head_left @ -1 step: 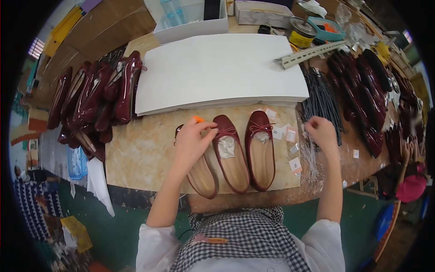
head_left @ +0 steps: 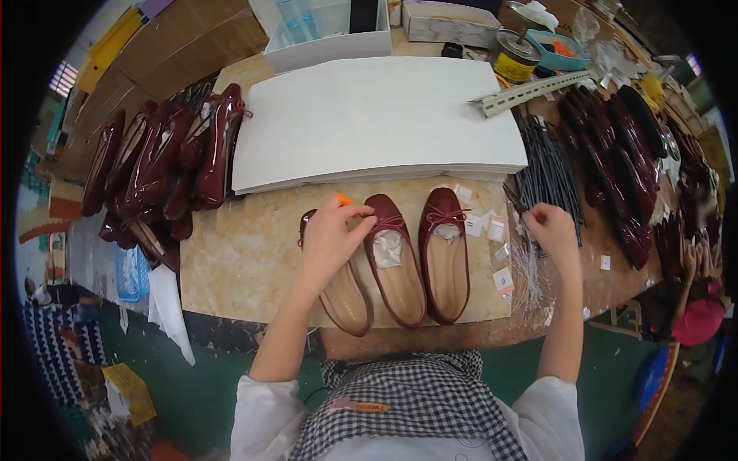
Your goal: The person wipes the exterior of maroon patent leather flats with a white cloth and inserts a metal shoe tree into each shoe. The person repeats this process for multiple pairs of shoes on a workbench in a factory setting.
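Note:
Three dark red ballet flats stand in a row, toes away from me: a left shoe point(head_left: 346, 300), a middle shoe point(head_left: 401, 286) and a right shoe point(head_left: 446, 265), the last two with a thin bow and crumpled paper inside. My left hand point(head_left: 332, 238) covers much of the left shoe's front. Its thumb and forefinger pinch beside the middle shoe's bow, and an orange piece point(head_left: 343, 200) sticks out past its curled fingers. To the right, my right hand point(head_left: 555, 229) is closed in a pinch beside black strips point(head_left: 547, 165) and clear plastic threads point(head_left: 526, 276). What its fingertips hold is unclear.
Stacked white boards point(head_left: 369, 115) lie behind the shoes, with a perforated metal angle bar point(head_left: 530, 94) on their right. Glossy dark red shoes are piled at left point(head_left: 161, 161) and right point(head_left: 615, 161). Small tags point(head_left: 503, 281) lie beside the right shoe. Another person point(head_left: 696, 315) sits far right.
My right hand has come slightly toward me, away from the black strips. The left hand stays at the middle shoe's bow, and the shoes keep their places.

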Motion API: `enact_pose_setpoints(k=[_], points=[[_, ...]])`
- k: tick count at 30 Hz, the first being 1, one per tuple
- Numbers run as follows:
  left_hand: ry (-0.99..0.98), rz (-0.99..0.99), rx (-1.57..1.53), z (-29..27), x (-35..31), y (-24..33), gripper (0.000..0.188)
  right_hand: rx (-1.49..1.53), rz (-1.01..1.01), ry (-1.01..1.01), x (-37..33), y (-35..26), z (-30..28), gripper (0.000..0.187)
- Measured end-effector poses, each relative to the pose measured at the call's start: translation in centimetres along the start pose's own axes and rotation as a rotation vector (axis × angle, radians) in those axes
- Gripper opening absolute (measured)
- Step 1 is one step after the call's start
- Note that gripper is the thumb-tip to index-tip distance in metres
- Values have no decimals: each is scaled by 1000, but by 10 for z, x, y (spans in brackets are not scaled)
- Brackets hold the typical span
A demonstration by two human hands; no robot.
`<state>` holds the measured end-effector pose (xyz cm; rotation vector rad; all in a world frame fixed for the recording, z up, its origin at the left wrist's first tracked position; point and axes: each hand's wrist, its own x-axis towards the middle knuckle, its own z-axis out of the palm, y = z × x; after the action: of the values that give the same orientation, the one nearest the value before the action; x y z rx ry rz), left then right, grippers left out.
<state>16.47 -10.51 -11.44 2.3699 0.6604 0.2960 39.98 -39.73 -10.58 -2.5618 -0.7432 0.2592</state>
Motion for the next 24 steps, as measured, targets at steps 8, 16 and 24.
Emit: enact_pose_setpoints(k=[8, 16, 24], points=[[-24, -73, -102, 24, 14, 0, 19, 1314, 263, -95, -53, -27, 33, 37], [57, -58, -84, 18, 11, -4, 19, 1529, 236, -513, -41, -98, 70, 37], [31, -69, -91, 23, 13, -10, 22, 881, 18, -361, -48, -121, 88, 25]])
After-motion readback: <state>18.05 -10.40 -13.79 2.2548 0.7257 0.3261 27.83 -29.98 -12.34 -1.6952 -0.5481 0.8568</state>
